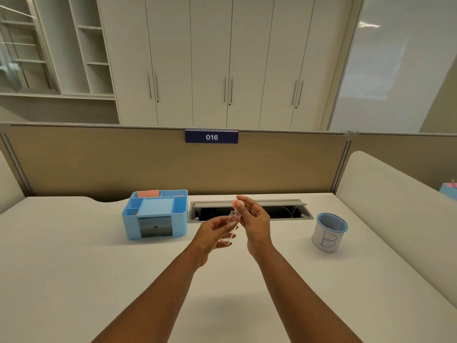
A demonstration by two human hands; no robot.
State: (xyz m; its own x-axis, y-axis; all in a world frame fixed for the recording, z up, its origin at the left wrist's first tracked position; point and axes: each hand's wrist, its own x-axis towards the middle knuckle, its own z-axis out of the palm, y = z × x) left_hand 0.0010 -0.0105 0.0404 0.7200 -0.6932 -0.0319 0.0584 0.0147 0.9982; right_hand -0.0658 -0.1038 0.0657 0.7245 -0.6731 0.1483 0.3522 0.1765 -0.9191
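Here, holding a small clear vial (pixel 231 222) up above the white desk (pixel 74 256), tilted so that its top leans to the right. Gripping the lower body with the left hand (pixel 212 235), fingers curled round it from beneath and thumb laid along the side. Pinching the pale pink top end with the right hand (pixel 254 221), thumb and forefinger closed on it, the other fingers loosely bent behind. Keeping the two hands close, joined only through the vial, just in front of the grey cable slot (pixel 284 211) at the back of the desk. Off to the left, a blue desk organiser (pixel 131 226) with pink notes (pixel 148 193) in a rear compartment; well to the right, a blue-rimmed cup (pixel 326 240) marked B. Cannot tell whether the pink end is a separate cap
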